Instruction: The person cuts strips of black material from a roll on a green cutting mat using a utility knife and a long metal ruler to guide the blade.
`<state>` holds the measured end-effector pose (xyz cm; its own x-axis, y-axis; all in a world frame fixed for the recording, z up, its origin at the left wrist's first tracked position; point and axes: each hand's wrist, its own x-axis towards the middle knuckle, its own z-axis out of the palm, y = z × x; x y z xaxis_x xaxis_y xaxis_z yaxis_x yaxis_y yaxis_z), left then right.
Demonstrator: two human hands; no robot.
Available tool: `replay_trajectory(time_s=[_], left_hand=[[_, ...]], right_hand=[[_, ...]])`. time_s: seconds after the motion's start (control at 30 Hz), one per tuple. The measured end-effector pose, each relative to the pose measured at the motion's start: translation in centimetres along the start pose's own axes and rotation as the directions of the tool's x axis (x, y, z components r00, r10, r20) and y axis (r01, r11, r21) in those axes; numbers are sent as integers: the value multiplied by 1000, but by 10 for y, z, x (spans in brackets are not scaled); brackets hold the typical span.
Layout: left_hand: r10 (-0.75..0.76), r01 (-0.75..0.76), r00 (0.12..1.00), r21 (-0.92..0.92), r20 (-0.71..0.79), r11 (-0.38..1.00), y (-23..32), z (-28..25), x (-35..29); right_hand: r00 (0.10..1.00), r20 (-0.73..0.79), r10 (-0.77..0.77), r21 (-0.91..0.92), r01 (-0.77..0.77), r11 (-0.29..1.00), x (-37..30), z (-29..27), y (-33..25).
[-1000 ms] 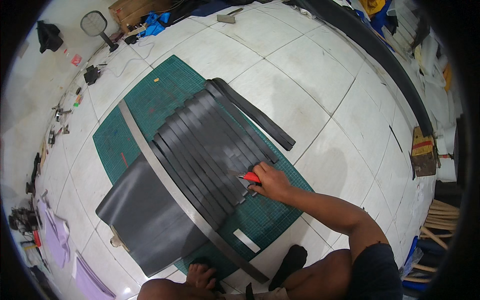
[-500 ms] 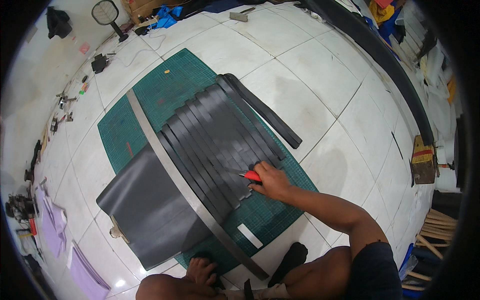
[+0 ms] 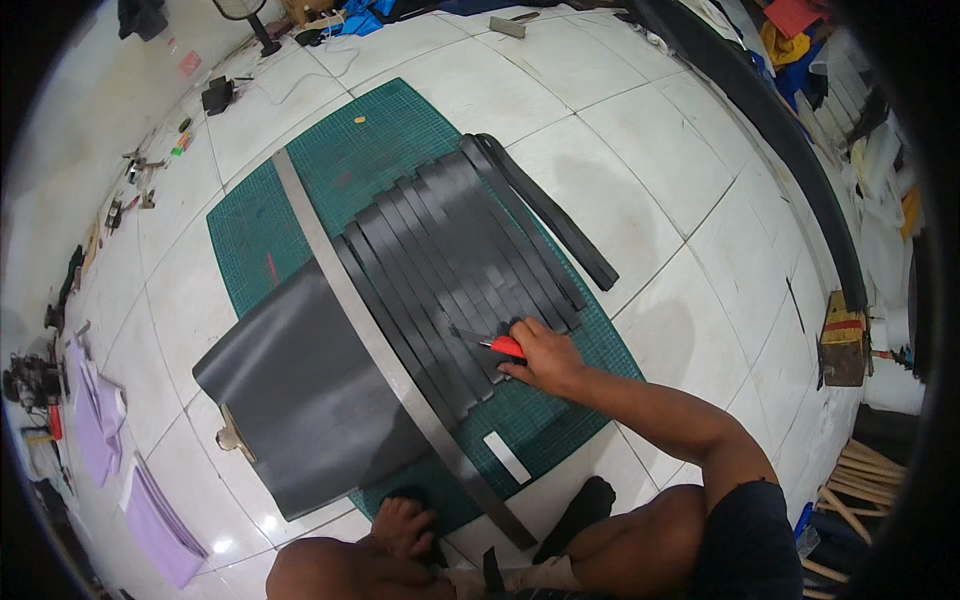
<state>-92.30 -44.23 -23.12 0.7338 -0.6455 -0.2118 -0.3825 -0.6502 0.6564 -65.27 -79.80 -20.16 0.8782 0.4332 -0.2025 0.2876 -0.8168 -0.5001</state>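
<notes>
My right hand [image 3: 545, 357] is closed around a red-handled cutter knife [image 3: 507, 346]. Its blade points left, over a row of dark grey strips [image 3: 415, 235] of sheet material laid side by side. To their left lies a larger uncut dark grey sheet [image 3: 300, 400]. A long metal ruler [image 3: 360, 340] runs across between sheet and strips. Beneath everything is a green cutting mat [image 3: 345, 150]. My left hand [image 3: 402, 527] rests low by my dark-covered foot at the mat's near edge, apart from the ruler, its fingers loosely spread and holding nothing visible.
A metal clip [image 3: 230, 435] grips the sheet's left edge. A white strip [image 3: 507, 457] lies on the mat's near right. Folded strips [image 3: 560, 225] hang past the far right edge. Lilac cloth [image 3: 165, 530] lies at left; a long black roll [image 3: 765, 120] stretches along the right.
The view has shifted, so the mat and floor appear slightly moved. My right hand keeps the knife over the strips, its blade lying a little farther along them. The left hand stays put.
</notes>
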Motion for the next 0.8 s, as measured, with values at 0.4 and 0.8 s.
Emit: replay_trajectory(time_s=[0.4, 0.8], left_hand=[[86, -84, 995, 37, -52, 996, -11, 4, -2], [123, -125, 984, -6, -128, 992, -12, 3, -2]], right_hand=[[998, 62, -11, -53, 15, 998, 9, 7, -23], [990, 142, -27, -99, 41, 994, 17, 15, -42]])
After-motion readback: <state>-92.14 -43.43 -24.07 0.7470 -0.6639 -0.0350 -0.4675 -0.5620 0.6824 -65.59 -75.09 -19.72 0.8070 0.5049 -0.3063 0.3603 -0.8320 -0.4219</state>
